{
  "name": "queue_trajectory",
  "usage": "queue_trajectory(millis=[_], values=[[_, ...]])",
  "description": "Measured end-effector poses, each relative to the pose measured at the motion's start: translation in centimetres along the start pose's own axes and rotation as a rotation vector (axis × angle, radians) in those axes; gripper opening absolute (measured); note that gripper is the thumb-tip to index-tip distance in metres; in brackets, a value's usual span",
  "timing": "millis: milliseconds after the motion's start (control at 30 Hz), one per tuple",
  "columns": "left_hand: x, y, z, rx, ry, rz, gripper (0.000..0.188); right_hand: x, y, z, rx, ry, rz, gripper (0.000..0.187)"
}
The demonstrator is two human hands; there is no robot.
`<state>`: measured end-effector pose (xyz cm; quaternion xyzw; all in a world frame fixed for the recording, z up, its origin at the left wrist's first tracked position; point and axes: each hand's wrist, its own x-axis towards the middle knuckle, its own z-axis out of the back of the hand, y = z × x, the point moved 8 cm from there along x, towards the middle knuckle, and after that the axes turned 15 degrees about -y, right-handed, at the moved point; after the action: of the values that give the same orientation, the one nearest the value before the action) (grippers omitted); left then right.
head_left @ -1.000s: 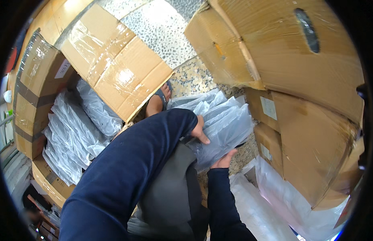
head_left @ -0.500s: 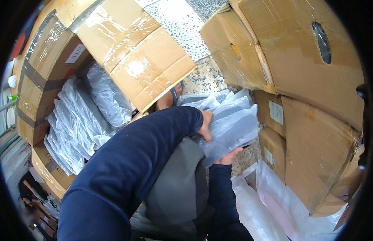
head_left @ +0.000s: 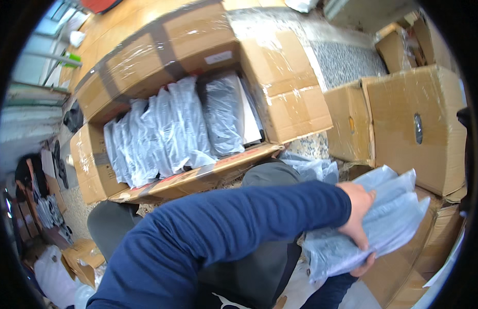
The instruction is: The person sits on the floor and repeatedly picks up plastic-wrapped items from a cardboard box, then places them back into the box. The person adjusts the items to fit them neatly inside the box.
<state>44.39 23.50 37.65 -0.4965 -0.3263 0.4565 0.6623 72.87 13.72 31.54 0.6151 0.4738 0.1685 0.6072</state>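
Observation:
To the right, a small bundle of flat packages in clear bluish-white plastic bags (head_left: 385, 219) is tilted between my hands. My left hand (head_left: 356, 212) grips it from the near left side, thumb spread along the top bag. Underneath, at the lower edge, my right hand (head_left: 363, 265) holds it too, its fingers partly hidden by the plastic. More bagged packages (head_left: 311, 169) lie low behind my left forearm. An open cardboard box (head_left: 198, 177) ahead and left contains a row of similar bagged packages (head_left: 162, 134), with one bag (head_left: 223, 116) standing apart at its right end.
Taped cardboard boxes (head_left: 419, 129) stand on the right, and another box (head_left: 398, 257) lies below the bundle. The open box's right flap (head_left: 295, 92) sticks outward. Speckled floor (head_left: 347, 64) shows beyond. At far left another person (head_left: 29, 172) is near more bagged goods.
The view has shifted, bringing the whole open box into sight. Both hands have carried the bagged packages up and to the right, leaving other bagged packages behind.

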Motion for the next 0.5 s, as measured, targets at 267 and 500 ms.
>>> queue_trajectory(millis=[267,500], values=[[-17.4,-12.5,12.5,0.103,-1.139,-0.536,0.09,-9.7,3.1,-8.2,-0.191,0.279,0.055,0.059],[-25.4,-2.7,10.1,-0.91,-0.675,0.05,0.099,-17.2,-1.1,-15.9,-0.403,0.546,-0.019,0.056]])
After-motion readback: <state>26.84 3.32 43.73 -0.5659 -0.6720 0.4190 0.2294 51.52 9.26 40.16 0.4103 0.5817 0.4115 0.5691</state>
